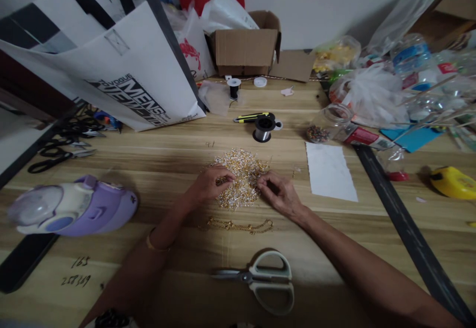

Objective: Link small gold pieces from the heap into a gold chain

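A heap of small gold and silver metal findings (241,172) lies on the wooden table (167,159). My left hand (210,183) rests on the heap's left edge with fingers curled and pinched into the pieces. At the heap's right edge, my right hand (278,192) has its fingers pinched together on something tiny. A gold chain (238,226) lies stretched out just below both hands. Grey-handled scissors (260,279) lie nearer to me, closed.
A purple bottle (74,209) lies at the left. Black scissors and pliers (63,147) sit beyond it, beside a white shopping bag (122,65). A wire spool (263,130), a yellow utility knife (253,117), a cardboard box (245,45), a bead jar (330,122), white paper (330,172) and plastic bags surround the heap.
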The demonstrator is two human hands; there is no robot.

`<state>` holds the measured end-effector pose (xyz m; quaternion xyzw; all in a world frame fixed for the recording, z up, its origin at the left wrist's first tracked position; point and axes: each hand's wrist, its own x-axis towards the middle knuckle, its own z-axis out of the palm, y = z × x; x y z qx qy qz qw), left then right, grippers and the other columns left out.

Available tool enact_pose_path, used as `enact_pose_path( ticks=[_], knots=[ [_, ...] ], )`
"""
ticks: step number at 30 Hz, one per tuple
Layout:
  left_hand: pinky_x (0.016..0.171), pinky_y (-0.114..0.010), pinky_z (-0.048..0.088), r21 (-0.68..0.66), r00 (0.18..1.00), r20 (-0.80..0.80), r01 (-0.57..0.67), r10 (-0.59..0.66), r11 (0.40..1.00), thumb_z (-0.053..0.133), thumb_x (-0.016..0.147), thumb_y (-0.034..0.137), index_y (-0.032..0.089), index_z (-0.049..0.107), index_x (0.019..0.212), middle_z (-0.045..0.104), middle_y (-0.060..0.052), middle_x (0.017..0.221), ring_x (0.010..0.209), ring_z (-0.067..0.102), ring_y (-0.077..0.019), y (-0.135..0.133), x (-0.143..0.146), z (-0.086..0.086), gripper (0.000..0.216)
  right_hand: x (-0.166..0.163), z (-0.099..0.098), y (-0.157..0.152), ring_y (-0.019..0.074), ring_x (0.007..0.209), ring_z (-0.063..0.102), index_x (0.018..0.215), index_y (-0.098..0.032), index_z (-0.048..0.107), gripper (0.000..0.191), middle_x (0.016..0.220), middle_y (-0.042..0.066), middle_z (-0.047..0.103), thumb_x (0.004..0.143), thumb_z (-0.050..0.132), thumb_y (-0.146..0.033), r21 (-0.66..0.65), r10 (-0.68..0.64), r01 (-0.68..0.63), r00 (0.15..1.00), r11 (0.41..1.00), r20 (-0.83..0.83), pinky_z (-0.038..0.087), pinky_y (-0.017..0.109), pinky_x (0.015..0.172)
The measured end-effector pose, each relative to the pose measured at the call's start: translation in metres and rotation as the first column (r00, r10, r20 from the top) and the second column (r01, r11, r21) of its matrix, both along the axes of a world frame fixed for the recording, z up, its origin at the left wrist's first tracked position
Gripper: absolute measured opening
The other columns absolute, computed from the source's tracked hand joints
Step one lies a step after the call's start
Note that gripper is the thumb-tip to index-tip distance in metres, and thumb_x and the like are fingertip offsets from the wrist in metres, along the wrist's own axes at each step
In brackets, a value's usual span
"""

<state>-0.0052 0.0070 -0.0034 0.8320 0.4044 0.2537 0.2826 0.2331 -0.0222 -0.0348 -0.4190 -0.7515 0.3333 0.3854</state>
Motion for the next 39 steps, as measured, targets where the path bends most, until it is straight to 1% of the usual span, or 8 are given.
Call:
enact_pose_path(
  ticks=[5,14,21,27,33,39],
  knots=[
    [0.074,-0.028,0.046,-0.033,1.0,0.007,-0.008,0.009,0.999,0.058,0.078,0.013,0.014,0.068,0.083,0.068,-0.005,0.078,0.077,0.06,-0.0148,-0.0011,0.001,0.0016,0.01,0.0001,0.0013,-0.0002,0.0152,0.067,0.052,0.082,-0.018,0.058,0.012,0.072,0.003,0.056,0.088,0.05,-0.025,0.008,0.007,-0.007,1.0,1.0,0.005,0.042,0.027,0.062],
    [0.075,-0.028,0.046,-0.067,0.999,0.04,-0.005,0.008,0.998,0.057,0.08,0.015,0.015,0.068,0.084,0.07,-0.006,0.082,0.079,0.062,-0.015,-0.0007,-0.0004,-0.0014,0.012,0.0009,-0.001,0.0005,0.015,0.067,0.053,0.082,-0.018,0.057,0.012,0.072,0.003,0.056,0.089,0.05,-0.025,0.016,0.01,-0.01,1.0,1.0,0.012,0.042,0.028,0.063],
    [0.073,-0.027,0.046,-0.093,0.998,0.009,-0.054,0.055,0.994,0.058,0.08,0.019,0.015,0.068,0.081,0.07,-0.005,0.079,0.076,0.062,-0.015,-0.0029,0.0026,0.0026,0.01,-0.0002,-0.0006,0.0001,0.0153,0.067,0.053,0.082,-0.018,0.057,0.012,0.073,0.004,0.057,0.088,0.05,-0.025,0.016,0.011,-0.011,1.0,1.0,-0.004,0.043,0.028,0.063],
    [0.071,-0.026,0.046,-0.102,0.997,0.019,-0.077,0.079,0.992,0.059,0.08,0.021,0.016,0.067,0.078,0.07,-0.003,0.078,0.075,0.062,-0.0146,-0.0039,0.0036,0.0008,0.009,-0.0001,-0.0005,-0.0002,0.0157,0.067,0.053,0.082,-0.018,0.058,0.012,0.073,0.004,0.058,0.088,0.05,-0.026,0.012,0.006,-0.006,1.0,1.0,0.001,0.043,0.029,0.063],
    [0.07,-0.025,0.045,-0.141,0.993,0.026,-0.114,0.119,0.983,0.059,0.08,0.023,0.015,0.067,0.077,0.07,-0.003,0.078,0.074,0.062,-0.014,-0.0039,0.0042,0.0002,0.011,0.0,-0.001,-0.0002,0.0153,0.067,0.053,0.083,-0.018,0.058,0.012,0.073,0.003,0.057,0.089,0.05,-0.026,0.006,0.002,-0.002,1.0,1.0,0.009,0.043,0.028,0.062],
    [0.069,-0.025,0.045,-0.142,0.992,0.024,-0.121,0.126,0.982,0.056,0.081,0.026,0.016,0.067,0.077,0.069,-0.002,0.077,0.072,0.061,-0.0138,-0.0035,0.0028,-0.0001,0.015,-0.0002,-0.0026,-0.0001,0.0154,0.067,0.053,0.083,-0.018,0.058,0.013,0.073,0.003,0.057,0.089,0.051,-0.028,0.002,-0.002,0.002,1.0,1.0,0.0,0.043,0.028,0.063]
  ],
)
